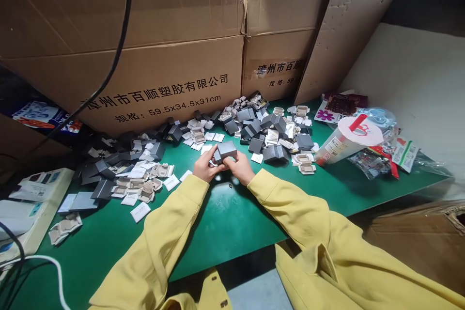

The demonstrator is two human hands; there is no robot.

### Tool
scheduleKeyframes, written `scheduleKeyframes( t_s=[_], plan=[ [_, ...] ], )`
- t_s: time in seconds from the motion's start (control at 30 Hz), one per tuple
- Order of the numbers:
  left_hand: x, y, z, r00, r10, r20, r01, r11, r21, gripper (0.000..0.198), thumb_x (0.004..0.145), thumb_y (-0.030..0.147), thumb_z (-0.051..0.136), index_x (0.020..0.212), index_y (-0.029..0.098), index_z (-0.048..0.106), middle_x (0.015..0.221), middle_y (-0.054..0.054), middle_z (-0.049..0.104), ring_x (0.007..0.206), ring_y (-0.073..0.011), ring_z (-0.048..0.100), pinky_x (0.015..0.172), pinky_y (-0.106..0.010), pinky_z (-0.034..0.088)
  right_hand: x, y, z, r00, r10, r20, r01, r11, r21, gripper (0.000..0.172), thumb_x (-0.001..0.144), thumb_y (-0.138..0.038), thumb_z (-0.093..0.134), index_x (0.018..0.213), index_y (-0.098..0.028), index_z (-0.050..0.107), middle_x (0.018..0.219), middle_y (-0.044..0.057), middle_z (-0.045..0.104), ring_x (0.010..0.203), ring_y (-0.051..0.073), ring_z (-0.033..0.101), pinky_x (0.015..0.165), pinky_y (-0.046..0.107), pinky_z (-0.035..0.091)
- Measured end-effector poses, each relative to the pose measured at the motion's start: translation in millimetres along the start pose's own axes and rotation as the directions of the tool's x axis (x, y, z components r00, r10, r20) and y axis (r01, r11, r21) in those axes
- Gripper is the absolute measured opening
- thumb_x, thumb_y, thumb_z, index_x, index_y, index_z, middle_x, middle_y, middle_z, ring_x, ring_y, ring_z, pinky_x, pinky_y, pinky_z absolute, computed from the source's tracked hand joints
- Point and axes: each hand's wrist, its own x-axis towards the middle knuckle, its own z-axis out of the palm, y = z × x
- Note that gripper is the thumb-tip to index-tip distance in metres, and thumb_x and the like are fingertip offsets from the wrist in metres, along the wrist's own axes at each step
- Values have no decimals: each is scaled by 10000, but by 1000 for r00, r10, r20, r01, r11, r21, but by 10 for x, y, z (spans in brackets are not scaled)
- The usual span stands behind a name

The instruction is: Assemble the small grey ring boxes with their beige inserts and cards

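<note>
Between both hands, just above the green table [225, 223], is a small dark grey box [225, 149]. My left hand [206, 165] grips its left side with thumb and fingers. On its right side, my right hand [240, 165] is closed round it, the fingers partly hidden. Behind the hands and to the right lies a heap of dark grey boxes [267, 128] mixed with beige folded card inserts [305, 162]. To the left, another pile holds more grey boxes [103, 189], card inserts [145, 189] and small white cards [140, 212].
Large cardboard cartons [174, 68] wall off the back. On the right stand a tilted drink cup [348, 138] with a red straw and several snack packets [405, 152]. A white device [47, 208] sits at the left, by a white cable [54, 264]. A black cable [119, 48] hangs in front.
</note>
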Motion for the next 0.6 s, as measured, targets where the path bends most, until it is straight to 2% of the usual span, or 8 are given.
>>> scheduleKeyframes(
  t_s=[0.1, 0.2, 0.27, 0.37, 0.4, 0.5, 0.6],
  plan=[
    [-3, 18, 56, 996, 85, -34, -82, 993, 89, 685, 651, 487, 668, 1245, 189, 503, 824, -57, 580, 636, -131, 502, 559, -205, 449, -19, 10, 9, 993, -97, -68, 88, 988, -125, 212, 708, -278, 483, 721, -145, 649, 813, 38, 650, 789, 160, 568, 775, 283, 447],
    [68, 53, 159, 979, 186, -89, -166, 967, 195, 710, 704, 553, 581, 1278, 159, 448, 791, -50, 564, 631, -126, 504, 552, -209, 452, 12, -13, -40, 981, -151, -122, 136, 983, -121, 255, 736, -334, 496, 690, -143, 659, 766, 26, 645, 744, 147, 563, 731, 256, 446],
    [189, 113, 220, 962, 261, -84, -231, 937, 262, 710, 733, 575, 529, 1284, 139, 427, 779, -49, 561, 633, -127, 511, 562, -214, 456, 76, -64, -116, 970, -173, -168, 160, 983, -88, 247, 727, -341, 526, 701, -139, 666, 748, 15, 640, 728, 138, 563, 700, 234, 448],
    [477, 286, 269, 931, 364, -18, -339, 883, 324, 723, 746, 608, 476, 1277, 120, 426, 750, -45, 550, 638, -135, 523, 591, -224, 461, 255, -210, -300, 938, -208, -277, 184, 977, -113, 244, 711, -328, 543, 609, -129, 638, 646, -1, 604, 650, 123, 546, 606, 212, 447],
    [591, 363, 278, 921, 390, -10, -363, 866, 343, 731, 744, 618, 466, 1274, 116, 427, 736, -41, 545, 643, -140, 525, 620, -235, 463, 339, -275, -378, 915, -233, -328, 200, 971, -130, 247, 719, -327, 529, 620, -129, 639, 657, -1, 608, 645, 122, 547, 595, 212, 451],
    [945, 612, 322, 900, 423, -102, -360, 856, 370, 710, 775, 597, 436, 1288, 106, 408, 819, -68, 558, 655, -135, 518, 692, -246, 451, 634, -475, -648, 833, -329, -444, 258, 942, -215, 291, 760, -345, 475, 766, -133, 674, 799, 17, 658, 697, 134, 583, 653, 246, 488],
    [1262, 799, 410, 915, 381, -133, -311, 876, 367, 694, 780, 603, 419, 1285, 127, 416, 819, -62, 559, 665, -141, 519, 712, -256, 438, 909, -596, -933, 738, -469, -485, 260, 861, -437, 277, 766, -291, 471, 799, -126, 691, 889, 52, 677, 837, 161, 607, 809, 270, 467]
  ],
)
